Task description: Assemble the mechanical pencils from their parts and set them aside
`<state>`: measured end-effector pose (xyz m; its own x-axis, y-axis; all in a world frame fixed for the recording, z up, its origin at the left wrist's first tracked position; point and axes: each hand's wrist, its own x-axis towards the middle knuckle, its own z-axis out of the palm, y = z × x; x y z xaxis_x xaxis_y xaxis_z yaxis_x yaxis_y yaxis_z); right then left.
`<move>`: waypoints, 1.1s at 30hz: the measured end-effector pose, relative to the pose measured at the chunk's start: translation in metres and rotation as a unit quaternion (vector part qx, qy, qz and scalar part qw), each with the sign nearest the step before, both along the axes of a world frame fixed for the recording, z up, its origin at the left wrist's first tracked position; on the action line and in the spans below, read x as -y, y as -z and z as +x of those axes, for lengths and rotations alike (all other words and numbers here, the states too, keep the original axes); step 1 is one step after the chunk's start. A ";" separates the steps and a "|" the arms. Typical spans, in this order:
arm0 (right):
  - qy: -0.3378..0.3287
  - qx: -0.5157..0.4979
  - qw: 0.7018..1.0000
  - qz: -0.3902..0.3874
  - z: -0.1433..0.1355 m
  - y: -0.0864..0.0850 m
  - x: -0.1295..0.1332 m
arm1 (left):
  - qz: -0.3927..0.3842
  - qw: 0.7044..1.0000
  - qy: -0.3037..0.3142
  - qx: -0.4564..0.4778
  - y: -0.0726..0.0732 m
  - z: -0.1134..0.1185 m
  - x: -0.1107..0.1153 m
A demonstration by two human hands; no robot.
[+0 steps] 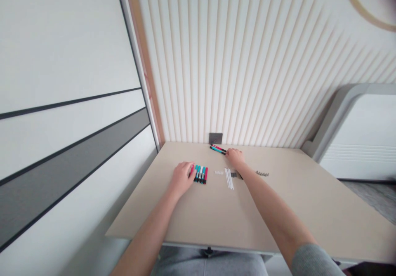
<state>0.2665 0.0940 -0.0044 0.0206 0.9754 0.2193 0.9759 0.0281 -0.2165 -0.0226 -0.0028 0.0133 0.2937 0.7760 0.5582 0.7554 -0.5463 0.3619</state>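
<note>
The person wears a plain grey fabric sleeve (315,261), which ends near the right elbow. Light grey cloth (185,264) covers the lap, with a thin seam line in the middle. The left hand (182,178) and the right hand (235,159) are bare, with slim forearms.

The single head-worn view looks forward and down from above the lap (213,266) at bottom centre, well back from the table (198,218) in the lower middle, facing the ribbed wall (198,61) higher up.

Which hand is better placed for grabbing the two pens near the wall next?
Probably the right hand: it's beside the slim teal-black and red-black pens. The left hand is farther away, at the multicoloured pen row.
</note>
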 end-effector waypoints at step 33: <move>-0.082 -0.268 0.948 0.150 0.018 0.000 0.111 | -0.062 0.974 0.151 -0.157 0.014 0.014 0.004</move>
